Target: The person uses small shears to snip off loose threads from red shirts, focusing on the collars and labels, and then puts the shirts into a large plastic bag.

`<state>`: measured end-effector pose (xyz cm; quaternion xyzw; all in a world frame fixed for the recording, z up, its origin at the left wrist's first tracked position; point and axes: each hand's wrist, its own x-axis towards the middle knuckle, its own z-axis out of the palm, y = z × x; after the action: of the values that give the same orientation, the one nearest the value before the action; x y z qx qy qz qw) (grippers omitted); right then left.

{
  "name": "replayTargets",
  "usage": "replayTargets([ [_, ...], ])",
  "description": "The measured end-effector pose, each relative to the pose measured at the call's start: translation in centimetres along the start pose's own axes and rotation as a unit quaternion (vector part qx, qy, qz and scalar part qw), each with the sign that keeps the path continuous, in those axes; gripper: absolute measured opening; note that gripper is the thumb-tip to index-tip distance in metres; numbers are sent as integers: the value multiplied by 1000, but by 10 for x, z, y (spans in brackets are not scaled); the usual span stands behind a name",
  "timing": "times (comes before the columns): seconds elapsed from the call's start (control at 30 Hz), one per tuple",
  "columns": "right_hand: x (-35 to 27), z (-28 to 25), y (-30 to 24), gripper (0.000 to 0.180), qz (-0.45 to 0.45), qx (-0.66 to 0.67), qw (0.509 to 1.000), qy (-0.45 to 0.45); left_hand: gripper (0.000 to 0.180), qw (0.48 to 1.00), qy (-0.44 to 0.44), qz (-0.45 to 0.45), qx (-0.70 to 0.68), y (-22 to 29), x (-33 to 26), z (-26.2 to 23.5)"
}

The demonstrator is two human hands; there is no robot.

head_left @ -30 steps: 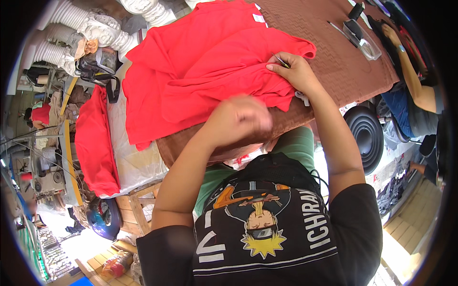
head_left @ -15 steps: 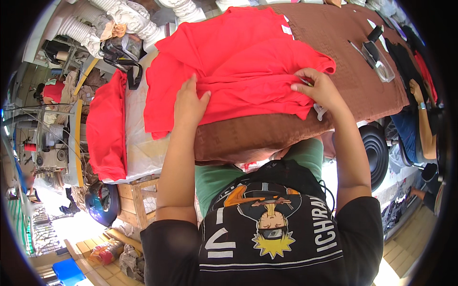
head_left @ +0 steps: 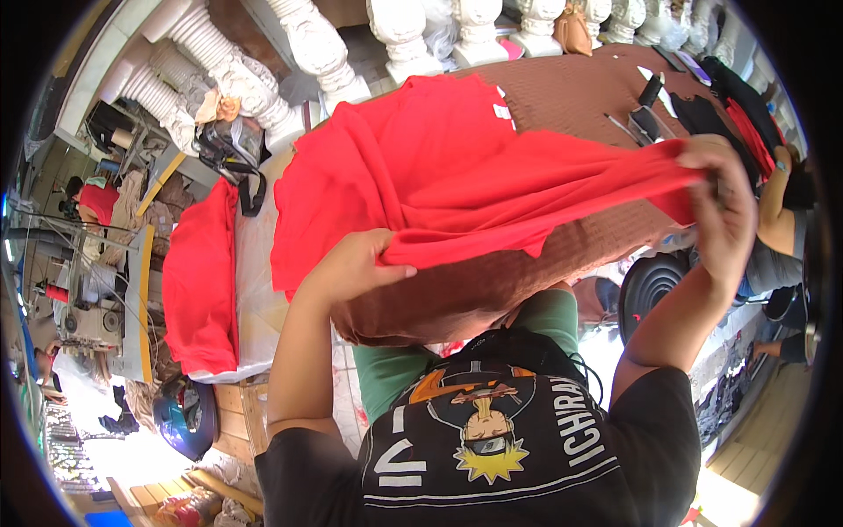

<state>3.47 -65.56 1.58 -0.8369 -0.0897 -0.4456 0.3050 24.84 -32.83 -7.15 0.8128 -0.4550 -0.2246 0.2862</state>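
Note:
A red garment (head_left: 421,158) with a small white label lies spread over a brown cloth-covered table (head_left: 562,97). Its near part is lifted and drawn tight to the right. That raised end is gripped in my right hand (head_left: 724,198), which is held up past the table's right front and slightly blurred. At the garment's near left edge, my left hand (head_left: 351,263) has the fabric between thumb and fingers. Folds in the cloth hide some of my left fingertips.
More red fabric (head_left: 202,281) hangs over the table's left end. A black bag (head_left: 230,154) sits behind it. White balusters (head_left: 399,39) line the far side. At the right are glasses (head_left: 648,123), dark cloth and another person's arm (head_left: 774,206). A black round stool (head_left: 650,290) stands below.
My right hand has risen and moved right, stretching the garment's near edge with it. My left hand has come down toward me and closed on the fabric. The view has tilted up a little.

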Motion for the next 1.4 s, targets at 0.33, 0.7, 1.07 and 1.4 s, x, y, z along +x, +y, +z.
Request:
replayTargets([
  [0.33,12,-30,-2,27,-27,66,895,440,25,980,-65,140,-124,57,-67,-18],
  [0.7,111,116,100,29,-168,-339,918,-121,31,681,478,-36,-554,-115,-17,-15],
  [1.07,-104,81,237,35,311,-411,857,12,17,774,572,-74,-262,-155,-16,65],
  [1.4,-58,111,116,43,425,-3,748,-510,15,784,576,-94,-213,-152,-19,61],
])
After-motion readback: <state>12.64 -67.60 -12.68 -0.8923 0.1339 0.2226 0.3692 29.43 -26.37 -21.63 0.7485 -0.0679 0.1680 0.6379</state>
